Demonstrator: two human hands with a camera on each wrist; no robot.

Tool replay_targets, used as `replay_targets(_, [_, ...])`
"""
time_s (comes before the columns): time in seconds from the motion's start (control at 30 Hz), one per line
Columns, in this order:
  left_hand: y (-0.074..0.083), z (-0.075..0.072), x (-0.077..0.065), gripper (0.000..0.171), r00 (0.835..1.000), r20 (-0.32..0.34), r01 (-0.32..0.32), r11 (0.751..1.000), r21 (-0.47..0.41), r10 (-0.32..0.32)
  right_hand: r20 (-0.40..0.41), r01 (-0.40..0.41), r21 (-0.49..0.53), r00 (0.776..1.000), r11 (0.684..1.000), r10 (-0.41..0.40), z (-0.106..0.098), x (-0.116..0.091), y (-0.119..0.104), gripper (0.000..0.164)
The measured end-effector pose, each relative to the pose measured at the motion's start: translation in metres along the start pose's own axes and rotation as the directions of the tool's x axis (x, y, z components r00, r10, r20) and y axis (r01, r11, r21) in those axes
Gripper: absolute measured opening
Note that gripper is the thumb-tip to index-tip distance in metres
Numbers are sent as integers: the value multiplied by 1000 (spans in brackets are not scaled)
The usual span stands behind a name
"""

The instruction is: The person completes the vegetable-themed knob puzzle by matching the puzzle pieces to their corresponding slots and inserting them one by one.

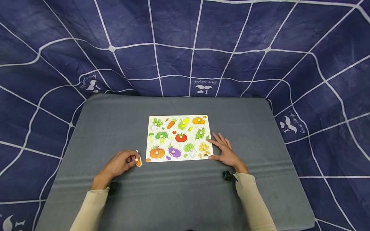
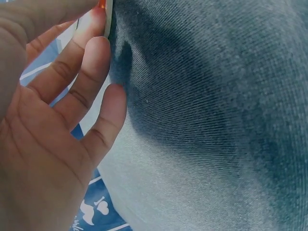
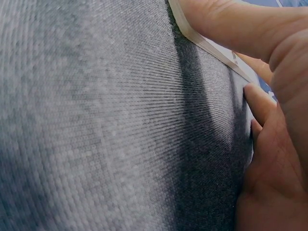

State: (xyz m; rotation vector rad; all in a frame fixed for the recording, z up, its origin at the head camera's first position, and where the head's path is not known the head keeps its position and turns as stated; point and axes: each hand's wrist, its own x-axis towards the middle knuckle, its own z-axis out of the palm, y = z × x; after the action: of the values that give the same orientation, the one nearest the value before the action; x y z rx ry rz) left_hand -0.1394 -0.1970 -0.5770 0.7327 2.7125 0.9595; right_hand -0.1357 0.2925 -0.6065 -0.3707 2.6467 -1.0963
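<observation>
A flat wooden vegetable puzzle board (image 1: 166, 130) with several colourful vegetable pictures lies on the grey table. Just left of its lower left corner, my left hand (image 1: 121, 164) pinches a small orange puzzle piece (image 1: 139, 161) with a pale edge, which looks like a carrot. In the left wrist view only a sliver of that piece (image 2: 109, 19) shows at the top, and the left hand's other fingers (image 2: 96, 62) are loosely bent. My right hand (image 1: 226, 155) rests at the board's right edge, fingers spread, with thumb and index finger touching the board near its lower right corner.
The grey cloth-covered table (image 1: 179, 192) spreads around the board. A navy curtain (image 1: 173, 64) with white lines hangs behind it and along both sides. Dark wrist cameras sit under both wrists.
</observation>
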Motion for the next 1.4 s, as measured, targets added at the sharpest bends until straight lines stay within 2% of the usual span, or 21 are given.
replay_targets(0.27, [1, 1, 2, 20, 1000, 14, 23, 1000, 6, -24, 4, -2, 8, 1000, 1000, 2, 0, 0, -1, 81])
replay_targets(0.37, [0, 1, 3, 21, 1000, 9, 7, 1000, 5, -7, 4, -3, 13, 1000, 1000, 3, 0, 0, -1, 81])
replay_targets(0.57, [-1, -2, 9, 23, 998, -41, -57, 998, 8, 57, 2, -10, 15, 1000, 1000, 10, 1, 0, -1, 82])
replay_targets(0.7, [2, -8, 14, 22, 997, -50, -61, 998, 21, 62, 0, -9, 13, 1000, 1000, 9, 1, 0, -1, 82])
replay_targets(1.13, [22, -19, 51, 13, 998, 36, -54, 996, 74, 52, -3, 6, -5, 1000, 1000, -6, 1, 1, -1, 81])
replay_targets(1.4, [31, -23, 77, 11, 993, 74, -94, 993, 78, 88, 2, 4, -7, 1000, 1000, -4, -1, 0, -3, 81])
